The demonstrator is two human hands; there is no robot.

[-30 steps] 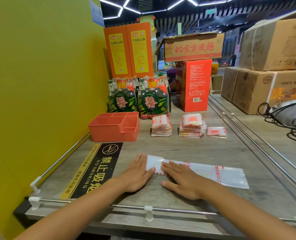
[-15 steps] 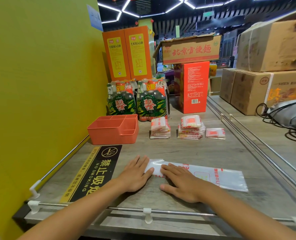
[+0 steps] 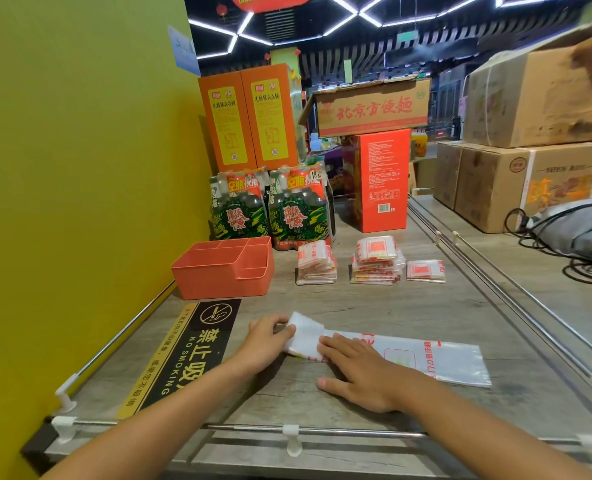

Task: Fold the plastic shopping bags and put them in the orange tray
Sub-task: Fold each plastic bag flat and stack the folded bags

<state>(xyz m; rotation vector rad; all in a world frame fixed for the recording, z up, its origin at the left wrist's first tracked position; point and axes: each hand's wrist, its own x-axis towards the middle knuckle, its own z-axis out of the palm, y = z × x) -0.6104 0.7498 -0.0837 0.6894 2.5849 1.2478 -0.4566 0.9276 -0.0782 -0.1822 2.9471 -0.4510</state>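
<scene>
Left hand pinching bag end w/ curled fingers, right hand flat, pressing bag's middle.

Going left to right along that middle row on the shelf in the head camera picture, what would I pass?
Orange tray → first stack of folded bags → taller stack of folded bags → single folded bag.

From my seat, the right hand covered the middle of the plastic bag, so I couldn't see the fold line beneath it. The bag's red print was too blurred to read. The cardboard boxes far right ran off the edge, possibly smeared.
</scene>
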